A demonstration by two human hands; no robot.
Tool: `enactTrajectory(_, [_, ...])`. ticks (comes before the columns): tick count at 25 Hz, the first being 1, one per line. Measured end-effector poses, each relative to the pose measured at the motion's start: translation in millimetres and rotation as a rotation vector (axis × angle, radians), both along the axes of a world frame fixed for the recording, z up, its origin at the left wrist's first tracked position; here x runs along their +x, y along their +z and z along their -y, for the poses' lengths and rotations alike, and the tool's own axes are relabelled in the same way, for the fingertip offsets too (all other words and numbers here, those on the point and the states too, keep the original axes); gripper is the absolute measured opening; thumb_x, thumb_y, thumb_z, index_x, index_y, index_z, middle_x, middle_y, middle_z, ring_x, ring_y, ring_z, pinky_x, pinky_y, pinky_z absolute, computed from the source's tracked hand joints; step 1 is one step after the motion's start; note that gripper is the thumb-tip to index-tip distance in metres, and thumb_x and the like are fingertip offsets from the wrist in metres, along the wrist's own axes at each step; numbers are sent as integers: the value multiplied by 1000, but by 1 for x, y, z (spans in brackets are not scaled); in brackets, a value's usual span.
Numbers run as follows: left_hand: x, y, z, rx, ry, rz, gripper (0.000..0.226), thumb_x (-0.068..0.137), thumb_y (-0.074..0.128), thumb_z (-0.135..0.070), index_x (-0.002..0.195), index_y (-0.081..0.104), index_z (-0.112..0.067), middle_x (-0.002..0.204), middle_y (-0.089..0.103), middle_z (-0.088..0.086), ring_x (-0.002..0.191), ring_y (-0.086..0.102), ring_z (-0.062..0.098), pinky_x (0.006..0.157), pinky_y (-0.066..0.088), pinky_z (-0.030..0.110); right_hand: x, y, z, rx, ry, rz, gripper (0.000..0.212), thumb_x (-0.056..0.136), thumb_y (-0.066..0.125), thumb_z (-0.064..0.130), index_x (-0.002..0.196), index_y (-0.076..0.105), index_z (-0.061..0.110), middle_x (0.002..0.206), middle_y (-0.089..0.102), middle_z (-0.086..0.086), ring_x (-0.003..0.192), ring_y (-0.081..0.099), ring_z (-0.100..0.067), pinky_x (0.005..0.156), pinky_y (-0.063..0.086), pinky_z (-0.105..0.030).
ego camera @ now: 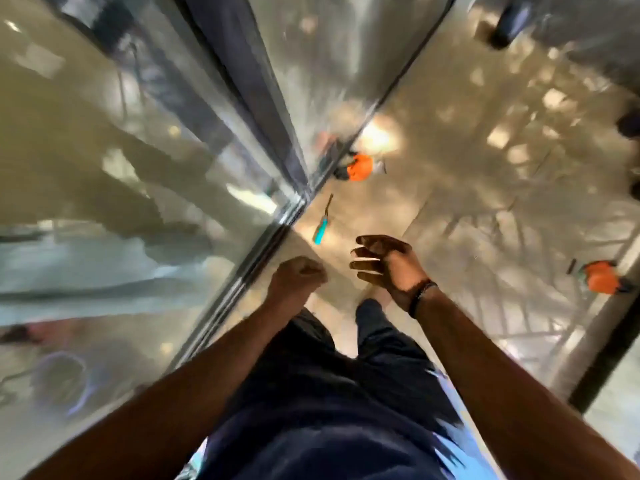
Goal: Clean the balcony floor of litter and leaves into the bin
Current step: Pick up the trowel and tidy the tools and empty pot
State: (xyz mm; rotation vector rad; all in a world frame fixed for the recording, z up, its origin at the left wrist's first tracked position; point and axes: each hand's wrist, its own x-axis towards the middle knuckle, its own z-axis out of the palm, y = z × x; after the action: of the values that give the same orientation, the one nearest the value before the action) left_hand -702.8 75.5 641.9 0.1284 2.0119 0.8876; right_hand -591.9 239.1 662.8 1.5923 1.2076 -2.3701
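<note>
your left hand point(300, 273) is curled into a fist holding nothing you can see; your right hand point(384, 263) hangs loose and empty. ahead on the floor point(467, 188): a blue-handled tool point(321, 227) and orange litter point(360, 167), blurred

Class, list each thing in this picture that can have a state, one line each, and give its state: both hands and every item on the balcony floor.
left hand: fingers curled into a fist, nothing visible in it
right hand: fingers loosely bent, empty
blue-handled tool: lying flat on the floor
orange litter by the glass: on the floor, not picked up
orange litter at right: on the floor, not picked up
</note>
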Motion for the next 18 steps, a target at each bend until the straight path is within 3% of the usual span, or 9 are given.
enactTrajectory(2, [-13,-71,-18,-79,-81,92,18,67,83,-35,80,72,-27,83,73,-8,86,71,15,83,54,30,-12,-72,0,-80,-156,49,20,96,56,15,111,67,8,109,70,-20,91,69,-35,75,54,-35])
enactTrajectory(3, [-24,-115,-28,-120,-142,139,16,75,82,-29,88,73,-24,93,71,-8,94,70,15,88,54,27,-18,-115,2,-108,-226,72,25,95,60,19,115,67,7,109,71,-18,95,70,-36,78,55,-37])
enactTrajectory(5, [-45,-208,-47,-220,-306,149,18,90,71,-18,105,73,-9,106,61,-10,94,61,4,84,44,5,-29,-197,14,-136,-299,92,34,93,65,26,122,65,9,111,73,-15,103,70,-36,88,55,-43])
enactTrajectory(6, [-57,-262,-55,-271,-392,113,21,93,66,-19,109,73,-7,107,62,-7,96,59,6,84,44,6,-35,-236,22,-157,-332,76,42,87,70,33,122,65,10,112,73,-14,105,69,-36,91,55,-44])
enactTrajectory(8, [-85,-368,-66,-355,-532,26,22,93,63,-26,104,76,-12,108,72,3,104,64,20,93,50,29,-48,-308,29,-213,-394,41,60,73,82,45,120,66,13,113,73,-14,104,70,-35,90,57,-43])
enactTrajectory(10, [-108,-462,-75,-434,-563,-1,19,92,64,-28,98,76,-14,106,74,10,104,68,27,92,53,37,-57,-365,32,-217,-434,50,38,84,74,32,118,67,14,112,73,-13,105,69,-36,88,58,-41])
enactTrajectory(12, [-123,-540,-86,-473,-541,-96,16,92,65,-28,100,71,-15,110,69,13,106,67,28,94,53,39,-55,-403,35,-195,-399,79,29,89,66,21,117,68,17,113,73,-10,107,69,-34,90,57,-43])
enactTrajectory(15, [-135,-615,-104,-564,-424,-365,51,86,74,-42,121,59,-7,125,61,16,112,61,30,96,47,39,-54,-420,33,-154,-268,88,26,87,74,24,113,72,23,107,75,-5,99,72,-26,86,59,-40])
enactTrajectory(18, [-139,-646,-129,-640,-307,-211,47,85,75,-35,118,65,-3,120,69,19,114,65,34,92,54,39,-60,-427,17,-152,-327,79,28,83,77,28,110,73,23,104,75,-5,96,73,-26,78,58,-35])
